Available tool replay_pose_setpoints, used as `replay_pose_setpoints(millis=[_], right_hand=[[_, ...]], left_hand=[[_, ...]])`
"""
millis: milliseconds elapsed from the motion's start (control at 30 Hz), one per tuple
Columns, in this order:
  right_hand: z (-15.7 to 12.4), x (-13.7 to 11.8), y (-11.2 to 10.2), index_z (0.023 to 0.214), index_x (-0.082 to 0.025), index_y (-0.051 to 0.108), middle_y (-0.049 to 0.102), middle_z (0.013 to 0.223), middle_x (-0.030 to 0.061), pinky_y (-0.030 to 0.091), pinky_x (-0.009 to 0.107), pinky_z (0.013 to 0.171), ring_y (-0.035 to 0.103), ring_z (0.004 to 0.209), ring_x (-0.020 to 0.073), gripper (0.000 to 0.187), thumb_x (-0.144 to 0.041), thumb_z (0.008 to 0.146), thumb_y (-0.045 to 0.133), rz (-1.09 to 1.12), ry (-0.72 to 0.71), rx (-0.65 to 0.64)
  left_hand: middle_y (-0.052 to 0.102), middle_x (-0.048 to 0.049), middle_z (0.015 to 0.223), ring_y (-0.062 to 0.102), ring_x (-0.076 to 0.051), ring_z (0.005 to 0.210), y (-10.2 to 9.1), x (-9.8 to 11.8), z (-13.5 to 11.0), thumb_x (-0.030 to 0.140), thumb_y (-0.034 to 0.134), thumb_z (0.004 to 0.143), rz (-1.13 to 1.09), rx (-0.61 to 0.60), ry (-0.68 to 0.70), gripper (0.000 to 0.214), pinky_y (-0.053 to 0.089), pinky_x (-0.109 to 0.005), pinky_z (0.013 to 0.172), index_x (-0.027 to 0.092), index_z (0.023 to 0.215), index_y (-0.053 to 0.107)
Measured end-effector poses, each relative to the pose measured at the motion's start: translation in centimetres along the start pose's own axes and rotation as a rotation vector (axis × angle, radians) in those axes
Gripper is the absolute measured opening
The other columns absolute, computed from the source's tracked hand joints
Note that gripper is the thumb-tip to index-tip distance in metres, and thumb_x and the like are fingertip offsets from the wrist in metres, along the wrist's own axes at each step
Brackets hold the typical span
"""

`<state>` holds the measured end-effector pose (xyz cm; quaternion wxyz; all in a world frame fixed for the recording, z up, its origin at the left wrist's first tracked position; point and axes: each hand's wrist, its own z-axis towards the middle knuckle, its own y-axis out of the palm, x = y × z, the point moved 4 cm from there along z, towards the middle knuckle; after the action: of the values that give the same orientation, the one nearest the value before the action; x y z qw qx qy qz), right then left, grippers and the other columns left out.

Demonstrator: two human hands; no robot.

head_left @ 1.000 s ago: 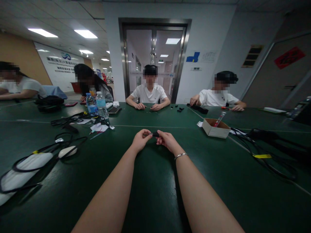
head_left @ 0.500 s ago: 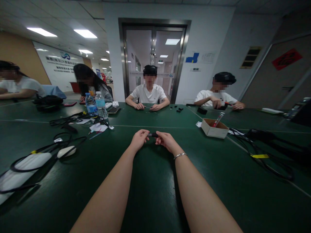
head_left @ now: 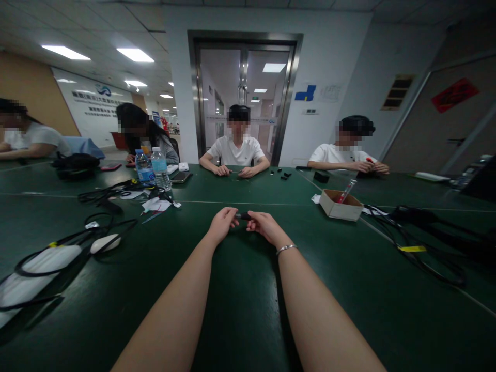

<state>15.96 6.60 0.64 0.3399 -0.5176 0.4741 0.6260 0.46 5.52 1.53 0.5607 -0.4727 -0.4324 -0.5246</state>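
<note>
Between my two hands, just over the green table (head_left: pixel 248 289), is a small dark stick-shaped object (head_left: pixel 243 216); its exact kind is too small to make out. My left hand (head_left: pixel 223 224) pinches its left end between thumb and fingers. On the other end, my right hand (head_left: pixel 265 225) is closed in a similar pinch, a silver bracelet (head_left: pixel 287 249) around that wrist. The fingertips partly hide both ends of the object.
To the right stands an open cardboard box (head_left: pixel 341 207) with a red-and-clear tube (head_left: pixel 346 191) in it. Water bottles (head_left: pixel 159 168), black cables (head_left: pixel 112 227) and a white mouse (head_left: pixel 105 244) lie leftward. Several people sit around the table, one person (head_left: pixel 237 150) directly opposite.
My hands keep nearly the same pose, with the dark object still between them. At the right, a co-worker's hands have come closer together around a red-and-black item.
</note>
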Motion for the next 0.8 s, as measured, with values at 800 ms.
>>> replay_pose_setpoints(millis=[800], right_hand=[[0.1, 0.1, -0.1, 0.065, -0.011, 0.061, 0.06, 0.055, 0.003, 0.05, 0.02, 0.053, 0.056, 0.047, 0.0097, 0.026, -0.03, 0.078, 0.072, -0.019, 0.0, -0.006]], left_hand=[[0.057, -0.0004, 0.062, 0.047, -0.01, 0.052, 0.2, -0.8, 0.4, 0.038, 0.052, 0.08, 0.048, -0.013, 0.052, 0.031, 0.035, -0.022, 0.052, 0.014, 0.098, 0.06]])
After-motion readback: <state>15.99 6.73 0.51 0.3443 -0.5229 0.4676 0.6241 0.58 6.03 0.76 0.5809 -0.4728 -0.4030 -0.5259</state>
